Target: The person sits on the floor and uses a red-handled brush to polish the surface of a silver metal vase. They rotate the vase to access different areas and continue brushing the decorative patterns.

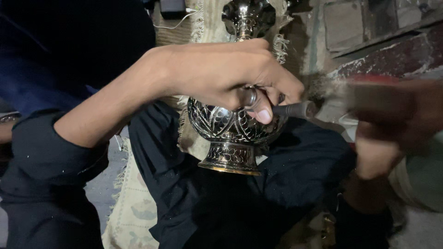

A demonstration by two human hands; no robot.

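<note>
An ornate engraved metal vase (230, 127) with a flared scalloped top stands on my lap, resting on my dark trousers. My left hand (230, 74) reaches across it and pinches a short dark metal punch (295, 110) against the vase's round belly, thumb and fingers closed on the tool. My right hand (392, 133) is at the right, motion-blurred, gripping a blurred wooden-handled tool (364, 94) close to the punch's outer end.
A pale fringed cloth (134, 207) lies under my legs and behind the vase. A white cable (177, 23) runs along the floor at the top. Worn brick and painted stone edges (383, 55) sit at the upper right.
</note>
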